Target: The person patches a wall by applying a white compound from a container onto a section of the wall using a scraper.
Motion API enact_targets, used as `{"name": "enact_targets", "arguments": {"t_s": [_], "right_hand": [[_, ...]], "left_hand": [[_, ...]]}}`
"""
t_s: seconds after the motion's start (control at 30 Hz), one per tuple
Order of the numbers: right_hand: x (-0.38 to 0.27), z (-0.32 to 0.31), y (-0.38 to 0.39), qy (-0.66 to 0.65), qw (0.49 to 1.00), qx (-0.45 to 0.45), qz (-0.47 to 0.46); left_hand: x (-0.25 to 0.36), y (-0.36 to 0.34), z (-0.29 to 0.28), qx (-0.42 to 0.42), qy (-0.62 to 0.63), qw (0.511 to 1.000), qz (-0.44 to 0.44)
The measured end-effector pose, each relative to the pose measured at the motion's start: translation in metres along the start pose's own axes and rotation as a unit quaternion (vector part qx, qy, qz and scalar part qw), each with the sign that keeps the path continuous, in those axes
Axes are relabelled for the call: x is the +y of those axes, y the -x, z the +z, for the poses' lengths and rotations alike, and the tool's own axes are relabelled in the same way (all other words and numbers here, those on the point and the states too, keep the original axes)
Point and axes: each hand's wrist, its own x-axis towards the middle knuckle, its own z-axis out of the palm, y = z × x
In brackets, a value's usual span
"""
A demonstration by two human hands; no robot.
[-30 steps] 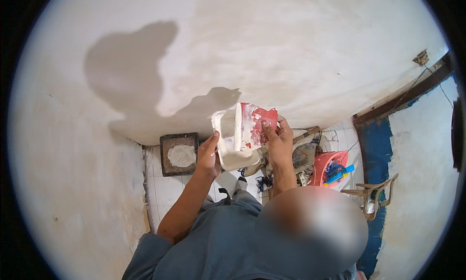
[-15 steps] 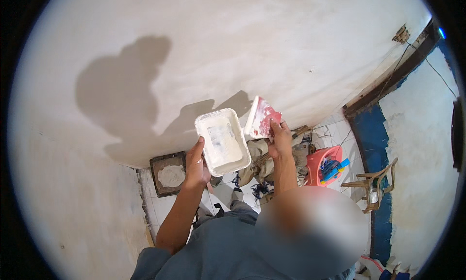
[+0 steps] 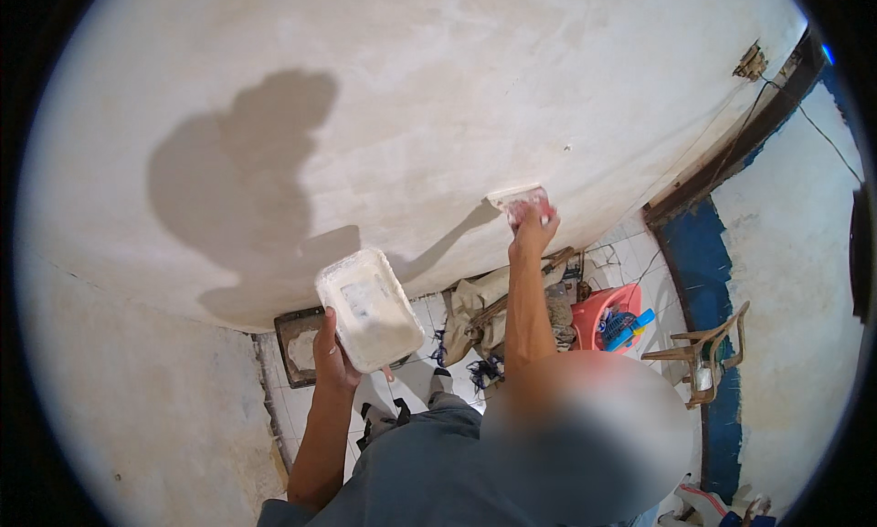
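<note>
My left hand (image 3: pixel 336 355) grips a white rectangular tub (image 3: pixel 400 291) by its left side, thumb over the rim. Whitish paste (image 3: pixel 359 299) coats the tub's inside. Out in front and to the right, my right hand (image 3: pixel 533 231) is closed on a red putty spreader (image 3: pixel 526 203) smeared with white paste. The spreader's pale far edge appears to rest against the off-white wall (image 3: pixel 438 98); exact contact is hard to see. My right fingers partly cover the spreader's near end.
Below on the tiled floor lies a dark square tray (image 3: pixel 284 344) with pale material inside. Beige sacking (image 3: pixel 475 294) is heaped along the wall's foot. A pink-red tub (image 3: pixel 585 319) with blue items stands to the right, near a brown chair (image 3: pixel 738 344).
The spreader has moved away from beside the tub, forward and right to the wall, and turned. My left hand has lowered the tub toward the left.
</note>
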Motion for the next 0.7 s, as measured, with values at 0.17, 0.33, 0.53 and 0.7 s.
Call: {"name": "enact_targets", "arguments": {"t_s": [0.17, 0.33, 0.53, 0.7], "right_hand": [[-0.098, 0.088, 0.026, 0.048, 0.981, -0.048, -0.183], [-0.104, 0.040, 0.004, -0.016, 0.994, -0.098, -0.049], [0.006, -0.054, -0.020, -0.020, 0.994, -0.033, 0.100], [0.032, -0.031, -0.049, -0.038, 0.993, -0.029, 0.108]], "left_hand": [[-0.016, -0.006, -0.020, 0.038, 0.005, 0.999, 0.012], [-0.013, -0.008, 0.000, 0.041, -0.006, 0.999, 0.002], [-0.016, -0.011, 0.007, 0.028, -0.003, 1.000, -0.003], [-0.013, -0.016, 0.009, 0.014, -0.023, 1.000, 0.004]]}}
